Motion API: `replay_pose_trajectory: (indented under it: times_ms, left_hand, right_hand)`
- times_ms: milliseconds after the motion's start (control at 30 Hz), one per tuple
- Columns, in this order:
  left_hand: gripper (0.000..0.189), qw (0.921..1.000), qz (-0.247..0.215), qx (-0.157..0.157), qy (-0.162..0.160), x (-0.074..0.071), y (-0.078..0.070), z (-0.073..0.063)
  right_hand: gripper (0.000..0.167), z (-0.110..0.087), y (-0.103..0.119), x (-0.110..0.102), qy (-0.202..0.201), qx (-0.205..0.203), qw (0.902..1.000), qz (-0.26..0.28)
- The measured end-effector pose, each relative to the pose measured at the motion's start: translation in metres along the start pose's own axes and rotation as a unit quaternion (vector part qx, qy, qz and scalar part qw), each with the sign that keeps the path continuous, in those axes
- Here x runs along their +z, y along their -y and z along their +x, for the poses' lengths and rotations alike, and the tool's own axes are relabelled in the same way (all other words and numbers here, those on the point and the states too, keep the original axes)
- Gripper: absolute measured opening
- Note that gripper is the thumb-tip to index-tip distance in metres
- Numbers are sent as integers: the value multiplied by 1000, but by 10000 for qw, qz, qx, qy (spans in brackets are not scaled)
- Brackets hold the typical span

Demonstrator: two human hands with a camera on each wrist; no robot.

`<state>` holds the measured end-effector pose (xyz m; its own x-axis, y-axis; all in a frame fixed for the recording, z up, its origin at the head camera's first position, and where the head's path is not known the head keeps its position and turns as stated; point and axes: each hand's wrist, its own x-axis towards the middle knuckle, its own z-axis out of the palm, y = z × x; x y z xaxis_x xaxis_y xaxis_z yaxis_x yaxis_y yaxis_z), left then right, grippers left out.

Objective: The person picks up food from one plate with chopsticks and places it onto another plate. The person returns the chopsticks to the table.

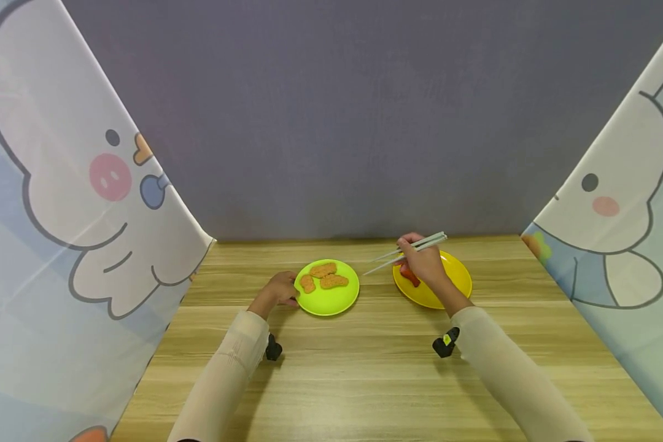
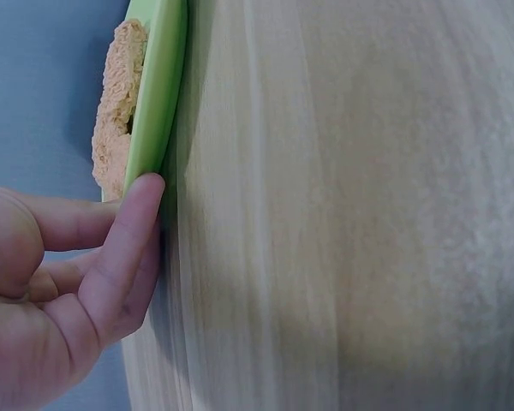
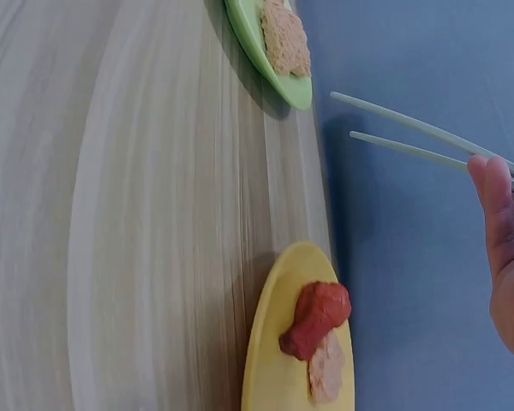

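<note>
My left hand [image 1: 280,288] pinches the left rim of a lime-green plate [image 1: 329,304], thumb and fingers meeting at its edge in the left wrist view. Three breaded, fried-chicken-like pieces [image 1: 334,280] lie on that plate. My right hand [image 1: 424,264] holds a pair of pale chopsticks [image 3: 403,122], tips apart and empty, pointing left toward the green plate. Below this hand is a yellow plate [image 1: 460,279], partly covered by the hand and wrist. It bears a red drumstick [image 3: 313,317] and, beside that, a light-brown piece [image 3: 326,372] visible in the right wrist view.
Both plates stand on a wood-grain table [image 1: 353,380], near its back edge. A grey wall [image 1: 331,123] rises behind, and cartoon-printed cloths [image 1: 50,245] flank the sides. Black wrist devices [image 1: 445,344] hang at both sleeves.
</note>
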<state>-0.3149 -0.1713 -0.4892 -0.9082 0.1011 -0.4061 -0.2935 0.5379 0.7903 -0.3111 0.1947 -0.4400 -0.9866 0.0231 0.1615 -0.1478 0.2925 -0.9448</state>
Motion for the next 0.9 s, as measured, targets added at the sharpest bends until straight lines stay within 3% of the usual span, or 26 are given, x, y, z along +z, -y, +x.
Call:
replay_pose_trajectory:
  times_ms: [367,900]
  left_hand:
    - [59,10000,-82,-3,33,0,-1,0]
    - [57,9997,-222,-96,29,1,-3,-3]
  right_hand:
    - [23,2,-5,26,191,-228,9990,335]
    - [23,0,-10,52,261,-193,9988,354]
